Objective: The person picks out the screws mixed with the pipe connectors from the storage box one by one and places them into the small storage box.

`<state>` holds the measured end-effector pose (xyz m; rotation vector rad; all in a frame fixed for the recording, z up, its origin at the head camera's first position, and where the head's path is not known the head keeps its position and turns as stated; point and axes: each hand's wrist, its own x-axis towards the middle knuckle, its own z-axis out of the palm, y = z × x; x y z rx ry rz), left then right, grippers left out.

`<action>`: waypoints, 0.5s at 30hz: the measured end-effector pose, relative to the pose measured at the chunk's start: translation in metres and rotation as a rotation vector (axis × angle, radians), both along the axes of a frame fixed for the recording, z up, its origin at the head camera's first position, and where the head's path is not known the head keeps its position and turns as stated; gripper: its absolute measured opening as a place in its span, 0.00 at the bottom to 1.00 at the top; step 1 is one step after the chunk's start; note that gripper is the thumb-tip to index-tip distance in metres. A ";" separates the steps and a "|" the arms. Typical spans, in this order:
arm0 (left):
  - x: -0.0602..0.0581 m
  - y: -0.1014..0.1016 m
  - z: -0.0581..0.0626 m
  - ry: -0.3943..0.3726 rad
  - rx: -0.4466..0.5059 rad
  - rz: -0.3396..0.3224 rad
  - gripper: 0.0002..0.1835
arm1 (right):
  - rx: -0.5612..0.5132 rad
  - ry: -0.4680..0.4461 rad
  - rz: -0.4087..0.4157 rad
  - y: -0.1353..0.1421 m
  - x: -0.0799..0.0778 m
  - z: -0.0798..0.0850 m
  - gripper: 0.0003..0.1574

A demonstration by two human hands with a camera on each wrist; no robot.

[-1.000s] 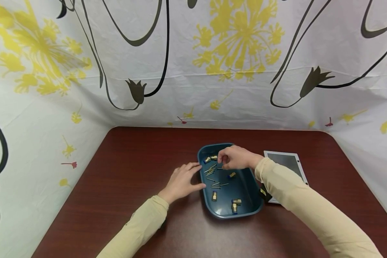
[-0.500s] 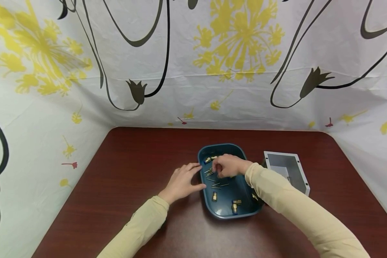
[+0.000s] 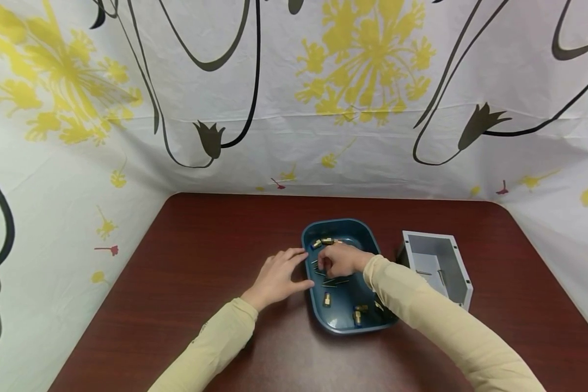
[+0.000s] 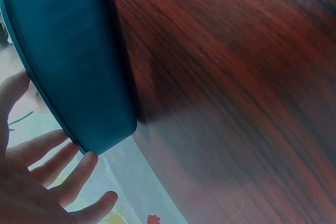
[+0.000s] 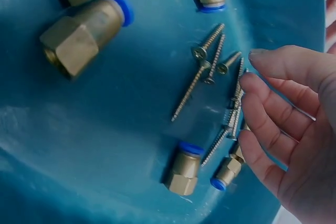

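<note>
A blue tray [image 3: 340, 301] holds several thin metal screws [image 5: 188, 90] and brass fittings with blue collars [image 5: 185, 169]. My right hand [image 3: 340, 259] reaches down inside the tray, among the screws at its left side. In the right wrist view, the thumb and bent fingers [image 5: 260, 98] stand slightly apart with their tips right at the screws, and no held thing shows between them. My left hand [image 3: 276, 275] is spread at the tray's left side; its thumb and fingertips [image 4: 89, 158] touch the rim.
A grey open-topped box [image 3: 463, 267] stands to the right of the tray, with a screw [image 3: 423, 273] and another thin piece inside. My right sleeve [image 3: 421, 294] crosses over the tray's right wall and the box's front. A patterned white cloth [image 3: 284, 136] hangs behind the brown table [image 3: 215, 234].
My right hand has moved left and toward me within the tray, onto the screws, uncovering more of the grey box. The left hand has stayed at the rim.
</note>
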<state>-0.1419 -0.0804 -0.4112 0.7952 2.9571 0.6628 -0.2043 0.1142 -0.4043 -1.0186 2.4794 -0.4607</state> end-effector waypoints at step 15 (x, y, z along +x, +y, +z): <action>0.000 0.000 -0.002 0.005 -0.004 0.000 0.35 | 0.038 -0.029 -0.095 -0.004 -0.002 -0.017 0.12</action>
